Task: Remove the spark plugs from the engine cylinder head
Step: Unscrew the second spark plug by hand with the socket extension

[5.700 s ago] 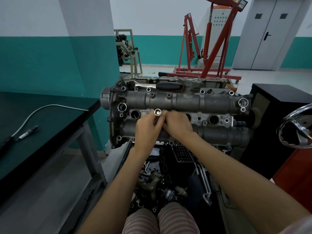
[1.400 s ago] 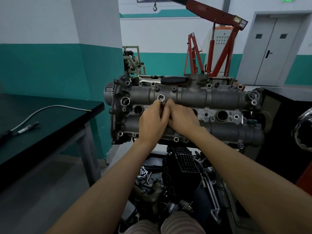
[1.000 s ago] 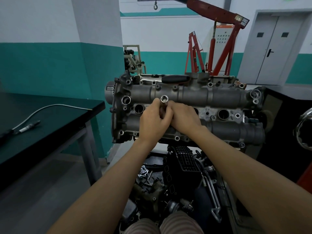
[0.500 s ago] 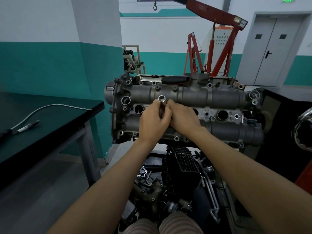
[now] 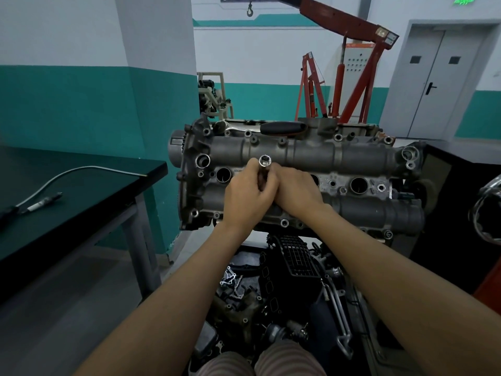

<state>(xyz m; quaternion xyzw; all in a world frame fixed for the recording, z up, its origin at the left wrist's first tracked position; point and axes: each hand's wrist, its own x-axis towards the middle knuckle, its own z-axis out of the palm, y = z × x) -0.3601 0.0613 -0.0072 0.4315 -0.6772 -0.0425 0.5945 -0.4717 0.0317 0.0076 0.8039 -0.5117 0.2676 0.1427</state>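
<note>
Surroundings: a red engine hoist [image 5: 349,63] stands well beyond the hands, with grey double doors [image 5: 433,77] further to their right; a dark green workbench [image 5: 67,202] sits off to their left, carrying a thin curved tube [image 5: 81,172].
On the head: a ratchet with a black handle [image 5: 282,128] lies along the far edge, beyond the hands.
In the way: the two hands cover the middle of the plug row, so the spark plug itself cannot be seen.
Cylinder head: the grey cast cylinder head [image 5: 311,153] lies crosswise under both hands, with open round wells just left [image 5: 223,175] and well right [image 5: 358,185] of them.
Left hand: left hand [image 5: 248,196] curls round the shaft of the socket, thumb up beside its top.
Right hand: right hand [image 5: 296,192] presses against the left, fingers pinching the same shaft.
Socket: the chrome spark plug socket [image 5: 265,161] stands upright out of the hands, its open square end showing above the fingertips.
</note>
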